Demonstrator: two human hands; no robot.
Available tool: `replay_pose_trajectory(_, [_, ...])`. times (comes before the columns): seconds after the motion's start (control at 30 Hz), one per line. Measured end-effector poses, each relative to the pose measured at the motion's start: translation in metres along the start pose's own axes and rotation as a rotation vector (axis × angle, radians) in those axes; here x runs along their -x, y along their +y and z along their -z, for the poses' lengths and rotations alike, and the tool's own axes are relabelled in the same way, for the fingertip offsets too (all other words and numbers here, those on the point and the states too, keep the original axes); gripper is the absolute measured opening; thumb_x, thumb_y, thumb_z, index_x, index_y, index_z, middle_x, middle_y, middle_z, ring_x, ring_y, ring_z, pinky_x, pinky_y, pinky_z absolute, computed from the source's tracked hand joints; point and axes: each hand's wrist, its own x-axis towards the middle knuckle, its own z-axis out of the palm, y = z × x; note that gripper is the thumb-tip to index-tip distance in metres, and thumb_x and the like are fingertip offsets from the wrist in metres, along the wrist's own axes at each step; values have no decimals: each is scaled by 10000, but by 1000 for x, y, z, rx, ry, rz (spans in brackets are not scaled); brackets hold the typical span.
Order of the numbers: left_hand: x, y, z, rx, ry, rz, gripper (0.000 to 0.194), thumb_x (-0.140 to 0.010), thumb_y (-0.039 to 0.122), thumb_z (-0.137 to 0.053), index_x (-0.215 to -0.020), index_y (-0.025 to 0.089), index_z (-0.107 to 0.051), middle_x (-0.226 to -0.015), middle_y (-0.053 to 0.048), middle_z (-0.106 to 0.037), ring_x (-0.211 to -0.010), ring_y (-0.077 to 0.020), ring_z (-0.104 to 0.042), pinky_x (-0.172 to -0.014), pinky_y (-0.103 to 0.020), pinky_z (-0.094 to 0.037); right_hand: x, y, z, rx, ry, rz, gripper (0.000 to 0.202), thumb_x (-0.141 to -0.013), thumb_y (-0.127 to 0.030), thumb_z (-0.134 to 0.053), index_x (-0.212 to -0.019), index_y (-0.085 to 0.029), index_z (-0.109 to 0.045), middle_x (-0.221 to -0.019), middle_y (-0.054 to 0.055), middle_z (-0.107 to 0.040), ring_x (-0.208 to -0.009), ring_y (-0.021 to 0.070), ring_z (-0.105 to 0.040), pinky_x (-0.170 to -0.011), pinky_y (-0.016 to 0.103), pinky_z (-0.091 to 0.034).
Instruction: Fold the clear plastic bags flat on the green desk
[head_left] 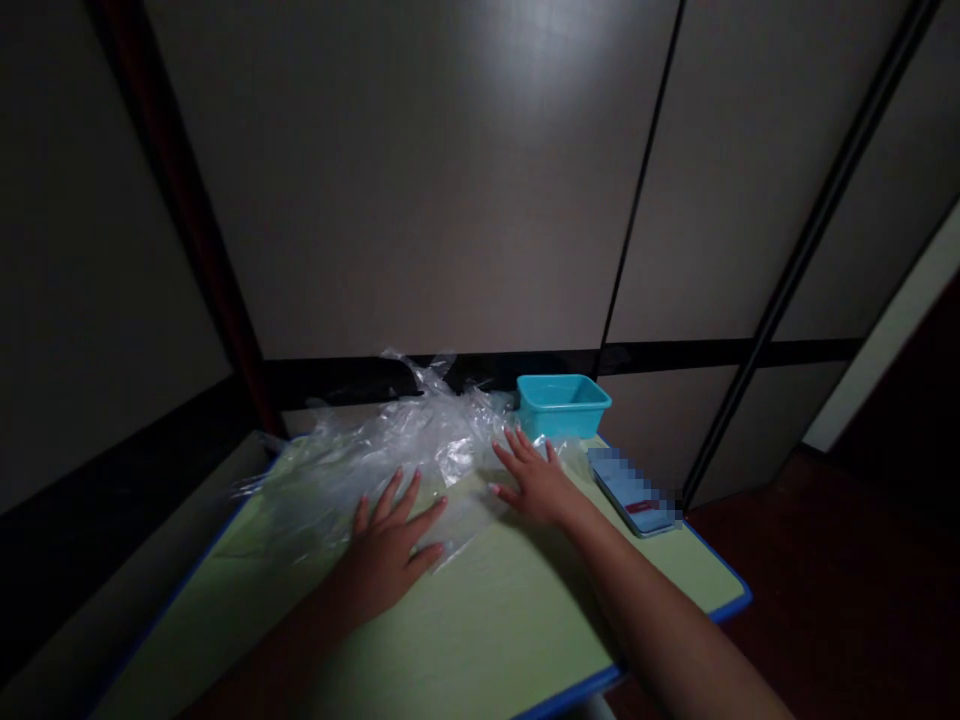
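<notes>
Crumpled clear plastic sheeting [405, 430], perhaps thin bags, is heaped over the back of a pale green table [457, 650]. My left hand [390, 550] lies with fingers spread on the near edge of the plastic. To its right, my right hand [536, 480] is also spread, palm down, its fingertips touching the plastic. Neither hand grips anything. Just beyond the right hand's fingers stands a turquoise plastic basket [566, 408], and some of the plastic lies against its front.
A flat blue-grey box or case [630, 490], partly blurred out, lies at the table's right side. Blue edging [727, 607] runs round the tabletop. Large cabinet panels [450, 200] rise directly behind the table.
</notes>
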Motion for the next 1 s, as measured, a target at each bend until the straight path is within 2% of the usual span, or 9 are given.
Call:
replay_pose_trajectory(0.07, [1,-1,1,11,18,19,449,-809,382,-542,-1254,405,-477,-1473,-61,-244,-1355,-354,-117,-994,-632,-141,6,-12,-1,-103,-173,192,714,-864,-535,-362,-1445,-228,-83,-1502,70,-13,-1374,226,-17,-1059,533,-5])
replay_pose_trajectory(0.13, [1,-3,2,22,30,14,410,-805,396,-550,-1214,397,-527,-1453,-69,-297,-1348,-358,-145,-991,-634,-146,13,-24,-3,-175,-308,321,727,-862,-560,-346,-1445,-215,-81,-1498,82,-63,-1372,233,-65,-1060,538,-27])
replay_pose_trajectory(0.2, [3,-4,3,25,39,3,374,-792,411,-566,-1164,378,-579,-1433,-76,-339,-1345,-355,-162,-995,-631,-145,17,-36,-5,-229,-368,400,733,-866,-569,-327,-1446,-211,-56,-1495,84,-77,-1370,234,-79,-1061,537,-25])
replay_pose_trajectory(0.27, [4,-2,5,18,42,-2,334,-773,411,-592,-1102,360,-628,-1422,-70,-361,-1347,-347,-163,-1005,-626,-131,18,-45,-9,-257,-370,423,757,-864,-574,-333,-1446,-194,-33,-1495,88,-68,-1370,236,-77,-1066,523,-5])
replay_pose_trajectory(0.47, [4,4,8,-45,-2,8,368,-735,404,-631,-1092,316,-642,-1413,-97,-370,-1348,-339,-169,-1023,-602,-118,13,-52,-23,-235,-335,406,702,-890,-577,-236,-1446,-206,-24,-1496,82,-81,-1371,232,-65,-1040,552,81])
replay_pose_trajectory(0.67, [5,2,4,-38,-33,32,486,-717,475,-640,-1181,344,-574,-1427,-94,-346,-1351,-347,-147,-1009,-614,-121,6,-31,-19,-156,-407,229,653,-883,-602,-183,-1441,-278,-81,-1502,37,1,-1368,266,48,-1002,626,54])
replay_pose_trajectory(0.83, [4,0,4,-7,0,26,500,-692,481,-666,-1165,338,-587,-1415,-84,-372,-1346,-347,-164,-1018,-608,-108,1,-16,-17,-136,-401,120,652,-885,-597,-164,-1442,-275,-61,-1504,14,20,-1370,247,55,-1023,594,35])
replay_pose_trajectory(0.9, [1,-4,7,34,36,-17,407,-703,469,-658,-1075,304,-650,-1367,-82,-444,-1319,-334,-248,-1031,-564,-167,0,-15,-18,-140,-401,116,657,-882,-601,-160,-1442,-275,-49,-1504,8,28,-1370,244,60,-1022,598,28])
replay_pose_trajectory(1.0, [-5,-13,16,149,59,-176,209,-778,410,-594,-780,244,-720,-1185,-59,-600,-1192,-260,-441,-1011,-422,-307,0,-14,-18,-136,-405,117,665,-878,-610,-157,-1442,-277,-46,-1503,3,34,-1368,249,69,-1015,610,26])
